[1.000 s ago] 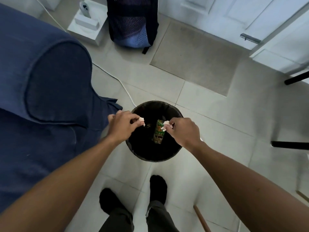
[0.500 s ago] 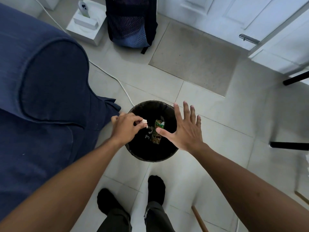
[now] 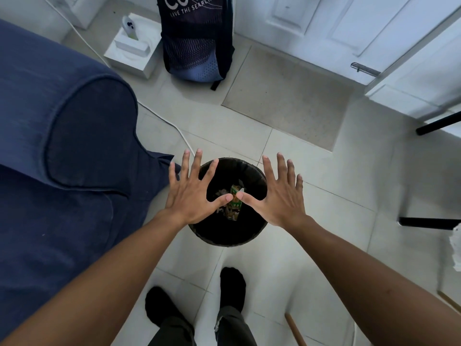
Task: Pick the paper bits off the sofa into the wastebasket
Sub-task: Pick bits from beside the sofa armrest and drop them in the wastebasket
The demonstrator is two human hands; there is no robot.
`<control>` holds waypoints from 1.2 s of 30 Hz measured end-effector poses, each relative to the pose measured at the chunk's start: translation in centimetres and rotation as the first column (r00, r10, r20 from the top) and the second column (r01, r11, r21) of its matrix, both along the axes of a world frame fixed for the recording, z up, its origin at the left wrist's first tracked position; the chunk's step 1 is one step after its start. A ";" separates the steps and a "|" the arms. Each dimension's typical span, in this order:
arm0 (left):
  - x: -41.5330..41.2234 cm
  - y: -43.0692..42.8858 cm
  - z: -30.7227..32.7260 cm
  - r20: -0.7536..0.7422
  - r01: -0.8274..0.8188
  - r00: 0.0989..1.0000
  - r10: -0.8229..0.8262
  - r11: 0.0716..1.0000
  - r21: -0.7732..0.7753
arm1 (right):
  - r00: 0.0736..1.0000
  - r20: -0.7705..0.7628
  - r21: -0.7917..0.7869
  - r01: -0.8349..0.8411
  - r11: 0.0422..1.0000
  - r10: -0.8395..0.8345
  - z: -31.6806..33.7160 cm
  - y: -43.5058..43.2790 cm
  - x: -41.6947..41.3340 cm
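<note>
Pale floor tiles are filling the room underfoot, and a person is standing on them looking straight down. Both hands are hovering palm-down over a round black wastebasket with every finger spread wide and nothing held. The left hand is covering the left part of the rim, its fingers reaching past the far edge toward the sofa. The right hand is spreading over the right part of the rim. The two thumb tips are nearly meeting above the middle of the opening, though whether they are touching cannot be told.

Between the thumbs, small pale paper bits are lying at the bottom of the wastebasket beside a green wrapper. The dark blue sofa is taking up the left side, its rounded arm ending just beside the bin; a few tiny light specks are showing on its fabric, too small to identify.

Below the bin, two feet in black socks are planted on the tiles. A white cable is running across the floor toward the bin. Farther off, a dark backpack is leaning near a white door, with a beige mat in front of it and a white box to the left.
</note>
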State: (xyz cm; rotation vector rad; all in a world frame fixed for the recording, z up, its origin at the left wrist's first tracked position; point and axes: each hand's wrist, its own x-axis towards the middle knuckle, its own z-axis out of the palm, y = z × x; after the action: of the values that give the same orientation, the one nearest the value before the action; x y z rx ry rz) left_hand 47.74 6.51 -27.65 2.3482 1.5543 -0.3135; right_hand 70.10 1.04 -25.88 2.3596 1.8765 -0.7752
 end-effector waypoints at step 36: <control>-21.5 11.3 35.3 0.056 -0.280 0.957 0.285 0.853 0.441 | 0.957 0.109 0.423 -0.290 0.859 0.269 32.3 19.6 -17.8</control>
State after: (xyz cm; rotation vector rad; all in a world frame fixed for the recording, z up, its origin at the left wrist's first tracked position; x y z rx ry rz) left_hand 26.21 17.85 7.66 2.3737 2.1338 0.1159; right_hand 52.27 20.66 6.39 2.1976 2.5143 -0.2903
